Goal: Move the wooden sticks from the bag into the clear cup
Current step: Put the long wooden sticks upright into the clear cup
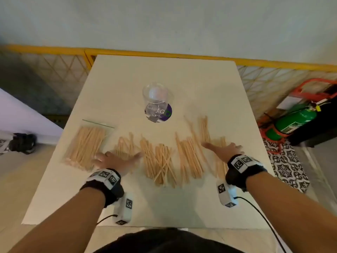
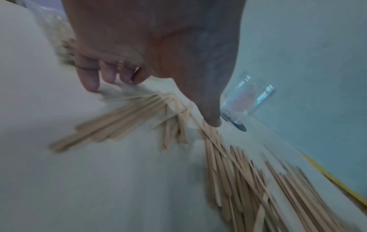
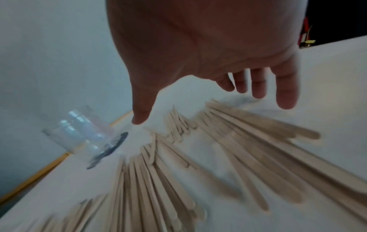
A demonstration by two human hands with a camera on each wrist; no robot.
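Note:
Several piles of loose wooden sticks (image 1: 160, 161) (image 2: 234, 172) (image 3: 248, 149) lie spread across the middle of the white table (image 1: 164, 207). A clear bag (image 1: 85, 145) holding more sticks lies at the left. The clear cup (image 1: 157, 96) (image 2: 248, 100) (image 3: 83, 133) stands upright beyond the sticks on a dark round coaster. My left hand (image 1: 116, 159) (image 2: 151, 75) is flat with spread fingers over the leftmost loose pile, beside the bag. My right hand (image 1: 224, 149) (image 3: 214, 87) is flat and spread over the rightmost pile. Neither hand holds anything.
A yellow-framed lattice fence (image 1: 273, 77) runs behind the table. A green cylinder in an orange frame (image 1: 295, 117) lies on the floor at the right. A dark strap object (image 1: 21, 143) lies on the floor at the left.

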